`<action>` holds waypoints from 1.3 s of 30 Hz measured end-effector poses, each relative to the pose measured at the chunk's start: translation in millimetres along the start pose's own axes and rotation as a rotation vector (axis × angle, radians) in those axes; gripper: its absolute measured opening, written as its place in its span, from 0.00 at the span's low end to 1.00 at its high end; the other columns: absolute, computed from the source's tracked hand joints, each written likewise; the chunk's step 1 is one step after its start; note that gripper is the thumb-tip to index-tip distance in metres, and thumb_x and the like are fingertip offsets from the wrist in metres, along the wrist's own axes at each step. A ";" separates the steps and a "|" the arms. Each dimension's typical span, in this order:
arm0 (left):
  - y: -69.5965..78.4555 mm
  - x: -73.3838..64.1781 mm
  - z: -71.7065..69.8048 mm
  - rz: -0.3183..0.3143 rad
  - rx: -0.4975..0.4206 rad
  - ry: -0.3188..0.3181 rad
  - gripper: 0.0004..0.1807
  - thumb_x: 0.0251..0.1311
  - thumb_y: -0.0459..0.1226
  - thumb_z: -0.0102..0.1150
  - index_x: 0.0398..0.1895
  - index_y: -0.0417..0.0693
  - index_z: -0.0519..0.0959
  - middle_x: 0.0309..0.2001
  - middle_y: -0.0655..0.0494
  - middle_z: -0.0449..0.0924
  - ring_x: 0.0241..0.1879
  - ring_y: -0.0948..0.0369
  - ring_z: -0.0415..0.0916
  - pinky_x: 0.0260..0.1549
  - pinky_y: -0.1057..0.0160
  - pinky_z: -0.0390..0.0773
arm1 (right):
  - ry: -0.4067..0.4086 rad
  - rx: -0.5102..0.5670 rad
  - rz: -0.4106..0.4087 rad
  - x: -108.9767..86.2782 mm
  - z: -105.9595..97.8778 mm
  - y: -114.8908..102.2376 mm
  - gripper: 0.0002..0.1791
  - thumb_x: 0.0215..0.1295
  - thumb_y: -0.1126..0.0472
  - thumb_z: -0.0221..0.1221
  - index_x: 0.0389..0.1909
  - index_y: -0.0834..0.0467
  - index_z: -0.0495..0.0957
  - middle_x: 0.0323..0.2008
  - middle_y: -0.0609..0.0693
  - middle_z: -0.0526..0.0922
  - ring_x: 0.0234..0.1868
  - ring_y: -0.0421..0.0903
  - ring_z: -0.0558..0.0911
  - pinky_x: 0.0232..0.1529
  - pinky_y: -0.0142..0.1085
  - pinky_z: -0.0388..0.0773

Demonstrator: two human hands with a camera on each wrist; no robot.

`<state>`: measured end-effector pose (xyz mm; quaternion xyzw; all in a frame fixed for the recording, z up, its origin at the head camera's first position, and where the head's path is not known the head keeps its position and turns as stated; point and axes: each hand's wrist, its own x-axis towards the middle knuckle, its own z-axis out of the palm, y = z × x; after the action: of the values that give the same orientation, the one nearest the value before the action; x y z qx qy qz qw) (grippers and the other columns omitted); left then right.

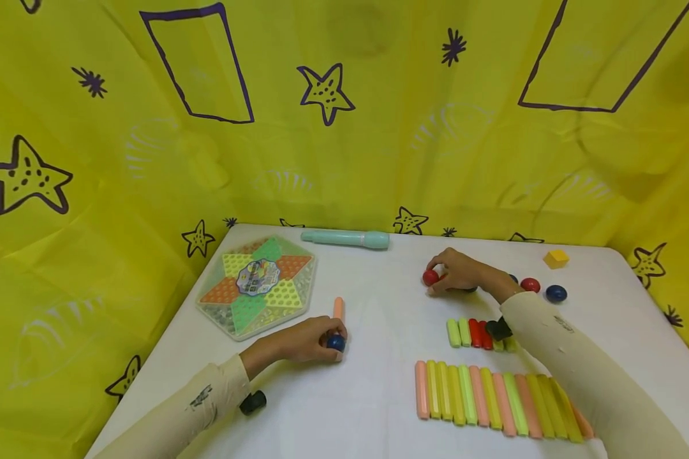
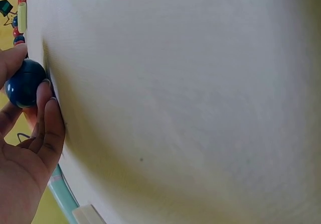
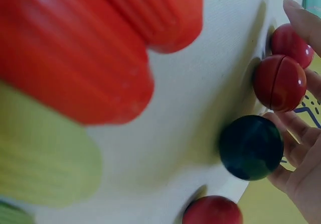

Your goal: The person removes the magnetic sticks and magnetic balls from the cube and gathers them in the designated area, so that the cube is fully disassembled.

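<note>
My left hand (image 1: pixel 312 339) pinches a dark blue ball (image 1: pixel 335 343) between thumb and fingers, low over the white table; the same blue ball (image 2: pixel 24 83) shows in the left wrist view. Just beyond that hand lies a salmon-coloured stick (image 1: pixel 338 307), partly covered by it. Farther back on the right, my right hand (image 1: pixel 458 269) holds a red ball (image 1: pixel 430 278) between thumb and fingers. In the right wrist view, a second red ball (image 3: pixel 280 83) sits against the held one, and a dark blue ball (image 3: pixel 251 147) is beside the fingers.
A hexagonal Chinese checkers board (image 1: pixel 289 299) lies at the left, with a mint-green tube (image 1: pixel 344 238) at the back. Short sticks (image 1: pixel 475 333) and a row of long sticks (image 1: pixel 482 395) lie nearer right. A yellow block (image 1: pixel 555 258) and loose balls (image 1: pixel 556 293) lie farther right.
</note>
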<state>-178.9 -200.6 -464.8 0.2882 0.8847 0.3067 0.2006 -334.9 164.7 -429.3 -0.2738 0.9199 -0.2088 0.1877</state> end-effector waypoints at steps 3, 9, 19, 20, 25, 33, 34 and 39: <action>0.7 0.9 1.3 -0.002 0.003 -0.005 0.16 0.63 0.43 0.67 0.51 0.53 0.75 0.44 0.59 0.74 0.41 0.65 0.71 0.40 0.68 0.74 | 0.015 0.014 0.009 -5.1 1.0 2.1 0.32 0.57 0.47 0.72 0.58 0.61 0.78 0.56 0.65 0.70 0.53 0.57 0.69 0.53 0.52 0.72; 0.3 2.3 1.8 -0.004 0.015 -0.013 0.16 0.64 0.43 0.67 0.51 0.53 0.75 0.44 0.60 0.75 0.41 0.65 0.71 0.41 0.68 0.74 | 0.070 0.039 -0.002 -11.4 1.5 7.2 0.34 0.58 0.45 0.72 0.61 0.60 0.77 0.57 0.65 0.70 0.51 0.56 0.71 0.52 0.50 0.71; 0.9 3.9 0.3 0.000 0.028 -0.024 0.17 0.63 0.44 0.67 0.52 0.53 0.76 0.44 0.60 0.75 0.41 0.65 0.71 0.41 0.68 0.74 | 0.161 0.049 -0.091 -32.0 -1.8 4.9 0.37 0.60 0.44 0.70 0.63 0.62 0.74 0.60 0.65 0.71 0.60 0.63 0.75 0.59 0.60 0.72; 1.2 4.1 -0.4 0.001 0.031 -0.027 0.17 0.64 0.45 0.66 0.52 0.53 0.76 0.44 0.60 0.75 0.41 0.65 0.71 0.42 0.68 0.74 | 0.172 0.058 -0.101 -35.4 -1.7 3.3 0.36 0.61 0.45 0.70 0.63 0.62 0.74 0.59 0.64 0.72 0.60 0.62 0.75 0.59 0.60 0.72; 3.8 5.8 -5.0 0.007 0.029 -0.071 0.19 0.64 0.47 0.67 0.53 0.53 0.75 0.45 0.60 0.75 0.42 0.66 0.71 0.43 0.68 0.74 | 0.207 0.106 -0.155 -52.4 3.6 -10.0 0.32 0.60 0.50 0.71 0.60 0.63 0.76 0.55 0.61 0.76 0.54 0.58 0.78 0.53 0.55 0.77; 10.1 3.1 -14.2 0.003 0.021 -0.140 0.27 0.63 0.43 0.67 0.64 0.50 0.72 0.44 0.61 0.77 0.41 0.67 0.72 0.44 0.67 0.74 | 0.162 0.179 -0.189 -71.9 21.4 -33.1 0.30 0.62 0.49 0.70 0.59 0.61 0.76 0.54 0.58 0.79 0.49 0.51 0.78 0.49 0.47 0.80; 10.5 2.3 -15.3 0.006 0.018 -0.142 0.28 0.65 0.41 0.66 0.66 0.50 0.71 0.44 0.60 0.77 0.41 0.67 0.73 0.44 0.67 0.74 | 0.154 0.188 -0.183 -73.0 24.1 -36.0 0.30 0.62 0.48 0.70 0.59 0.61 0.76 0.55 0.58 0.79 0.49 0.50 0.79 0.48 0.44 0.80; 9.5 -0.2 -21.2 0.021 0.039 -0.062 0.25 0.68 0.35 0.59 0.67 0.47 0.69 0.47 0.54 0.78 0.42 0.64 0.77 0.45 0.64 0.77 | 0.112 0.227 -0.192 -72.0 39.8 -53.1 0.30 0.61 0.46 0.69 0.58 0.61 0.77 0.56 0.58 0.80 0.45 0.45 0.81 0.41 0.35 0.80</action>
<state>-186.3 -203.6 -443.0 0.3109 0.8806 0.2826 0.2191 -238.0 154.9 -420.3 -0.3252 0.8690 -0.3435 0.1451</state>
